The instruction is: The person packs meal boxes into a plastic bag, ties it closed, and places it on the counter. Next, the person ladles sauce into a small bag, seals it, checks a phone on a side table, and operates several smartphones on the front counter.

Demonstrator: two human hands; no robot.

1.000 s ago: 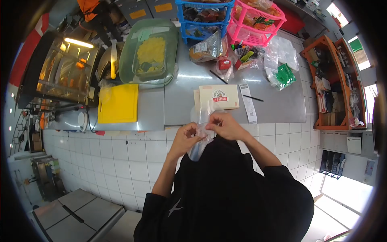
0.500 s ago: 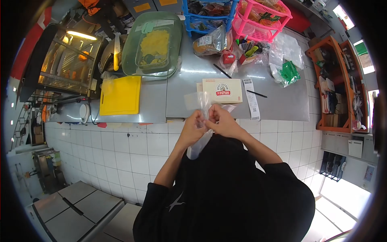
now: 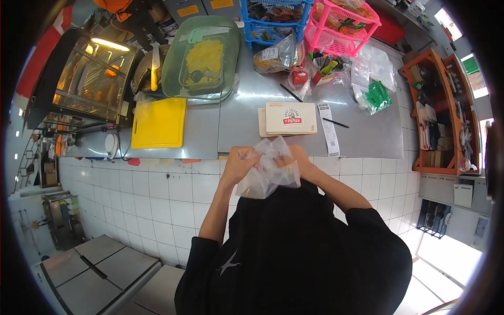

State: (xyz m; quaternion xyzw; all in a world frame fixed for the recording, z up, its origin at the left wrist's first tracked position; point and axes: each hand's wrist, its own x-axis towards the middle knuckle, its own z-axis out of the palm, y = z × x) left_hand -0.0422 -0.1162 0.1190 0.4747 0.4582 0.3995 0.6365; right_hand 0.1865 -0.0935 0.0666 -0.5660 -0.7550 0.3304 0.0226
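Observation:
A clear plastic bag (image 3: 262, 181) is spread between my two hands, just in front of the counter's near edge. My left hand (image 3: 242, 164) is closed on the bag's left side. On the other side my right hand (image 3: 295, 160) grips it too, its fingers partly behind the see-through film. Beyond the hands, on the steel counter, lie cream food boxes (image 3: 291, 119) printed with a chicken logo, one overlapping another. A printed receipt (image 3: 329, 128) lies to their right with a black pen (image 3: 336, 123) across it.
A yellow cutting board (image 3: 157, 126) and a green tub (image 3: 170, 68) of yellow food are on the left. Blue (image 3: 273, 32) and pink baskets (image 3: 341, 44) stand at the back. Plastic bags (image 3: 374, 65) lie at right, a heated display case (image 3: 79, 79) at far left.
My hands have moved apart, and the plastic bag, bunched narrow between them before, is now spread wide. The hands have also come slightly nearer my body.

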